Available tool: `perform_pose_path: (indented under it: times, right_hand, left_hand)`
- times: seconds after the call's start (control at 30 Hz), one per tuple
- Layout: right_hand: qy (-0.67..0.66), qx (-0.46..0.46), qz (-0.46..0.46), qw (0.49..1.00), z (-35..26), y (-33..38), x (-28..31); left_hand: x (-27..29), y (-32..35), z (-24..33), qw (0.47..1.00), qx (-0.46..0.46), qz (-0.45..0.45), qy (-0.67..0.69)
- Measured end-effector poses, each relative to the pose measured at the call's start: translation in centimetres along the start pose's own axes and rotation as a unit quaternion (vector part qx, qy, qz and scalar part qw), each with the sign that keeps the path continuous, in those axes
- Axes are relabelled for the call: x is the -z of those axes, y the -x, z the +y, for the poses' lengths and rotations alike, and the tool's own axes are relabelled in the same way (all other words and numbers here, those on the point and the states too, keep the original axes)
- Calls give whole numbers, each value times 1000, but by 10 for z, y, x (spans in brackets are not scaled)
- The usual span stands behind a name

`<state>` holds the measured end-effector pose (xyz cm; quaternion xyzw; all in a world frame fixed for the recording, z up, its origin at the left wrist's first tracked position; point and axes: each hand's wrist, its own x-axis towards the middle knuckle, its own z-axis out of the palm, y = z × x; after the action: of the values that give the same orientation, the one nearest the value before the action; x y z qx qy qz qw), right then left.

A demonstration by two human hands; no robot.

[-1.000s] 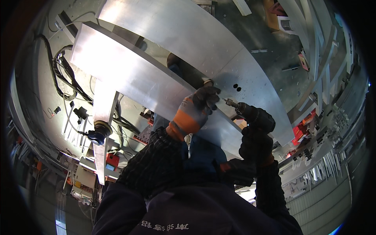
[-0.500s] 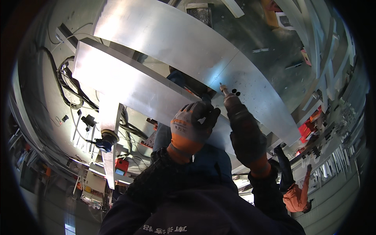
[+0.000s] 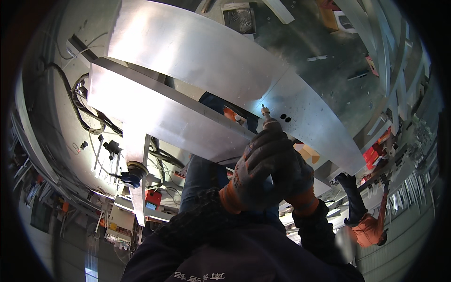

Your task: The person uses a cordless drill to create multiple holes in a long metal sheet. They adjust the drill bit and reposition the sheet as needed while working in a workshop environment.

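Note:
Both of my gloved hands are closed on a power drill (image 3: 267,115), whose chuck and bit point away from me. My left hand (image 3: 256,162) wraps round the front of its body. Lower down, my right hand (image 3: 300,183) holds it from behind, partly covered by the left. The bit's tip is over a curved aluminium panel (image 3: 197,47), close to a thin line and a lit spot; whether it touches the metal I cannot tell. Two dark round holes (image 3: 285,118) lie just right of the bit. Most of the drill's body is hidden by my gloves.
A second pale metal panel (image 3: 164,117) crosses nearer to me, a gap between the two. Black cables (image 3: 77,105) and a round sander-like tool (image 3: 133,173) lie at left, beside a red box (image 3: 152,198). A person in orange (image 3: 369,230) is at lower right.
My left hand has come from beside the drill onto its front and closed there. The drill has shifted slightly left and down in the view.

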<state>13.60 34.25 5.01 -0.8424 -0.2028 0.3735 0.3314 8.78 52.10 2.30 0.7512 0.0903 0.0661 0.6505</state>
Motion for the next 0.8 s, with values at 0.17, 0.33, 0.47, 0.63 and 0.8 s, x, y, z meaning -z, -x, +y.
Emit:
perform_pose_path:
  times: [0.17,0.33,0.47,0.63,0.8]
  right_hand:
    - [-25,-14,-31,999,21,12,-13]
    - [-88,-92,-43,991,19,7,-10]
    - [-53,-81,-57,994,11,-1,1]
    - [-48,-70,-52,995,15,-2,-1]
    - [-73,-104,-46,991,13,4,-6]
  left_hand:
    - [-4,-8,3,1000,-2,-7,17]
    - [-7,-11,3,1000,1,-7,16]
    - [-7,-15,2,1000,2,-6,23]
    - [-10,-16,1,1000,6,-1,18]
    - [-11,-20,3,1000,9,3,16]
